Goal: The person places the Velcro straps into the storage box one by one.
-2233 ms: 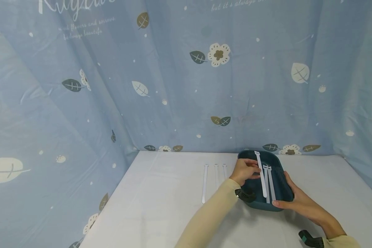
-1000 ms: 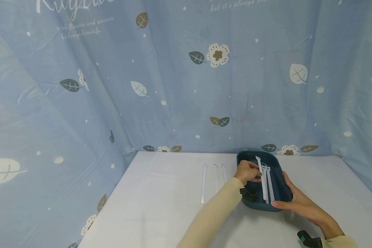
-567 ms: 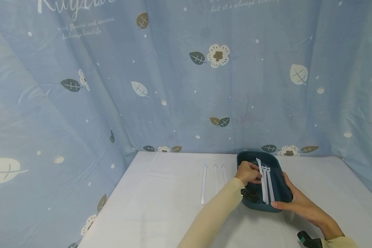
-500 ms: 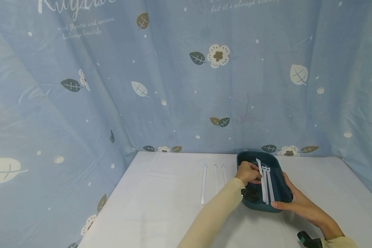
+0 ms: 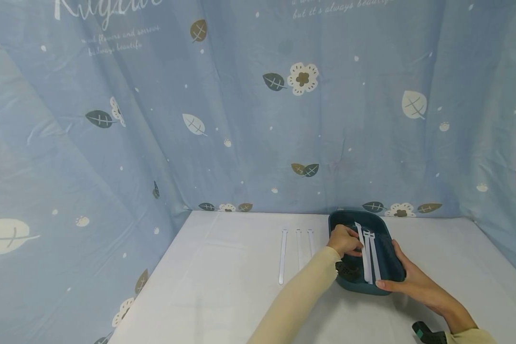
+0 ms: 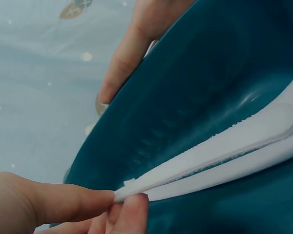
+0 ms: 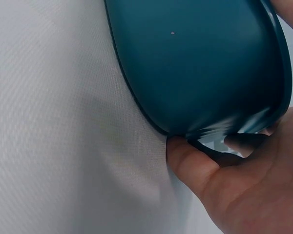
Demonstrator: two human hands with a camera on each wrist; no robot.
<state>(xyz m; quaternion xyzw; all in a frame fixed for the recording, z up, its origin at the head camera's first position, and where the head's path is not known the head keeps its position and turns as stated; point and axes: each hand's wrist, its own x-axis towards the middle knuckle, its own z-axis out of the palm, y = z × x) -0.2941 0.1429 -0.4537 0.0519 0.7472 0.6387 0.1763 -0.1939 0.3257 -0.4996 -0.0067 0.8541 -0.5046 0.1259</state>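
Note:
My left hand (image 5: 345, 240) reaches into a dark teal box (image 5: 391, 255) and pinches a white hook-and-loop cable strap (image 6: 219, 141) between thumb and finger. The strap lies lengthwise in the box, beside and partly over other white straps (image 5: 375, 260) there. In the left wrist view its fuzzy edge shows close up. My right hand (image 5: 414, 277) holds the box by its right side, thumb at the near corner and fingers along the outer wall. The right wrist view shows this right thumb (image 7: 190, 161) at the box's edge.
Left of the box, 3 more white straps lie in a row on the white table (image 5: 223, 286), the leftmost strap (image 5: 283, 258) fully visible. My left sleeve (image 5: 296, 296) overlaps the others' lower ends. A blue patterned curtain (image 5: 241, 95) hangs behind the table and along the left.
My left hand has lowered the strap into the box, down beside the other straps, shifting slightly toward me. My right hand keeps its hold on the box.

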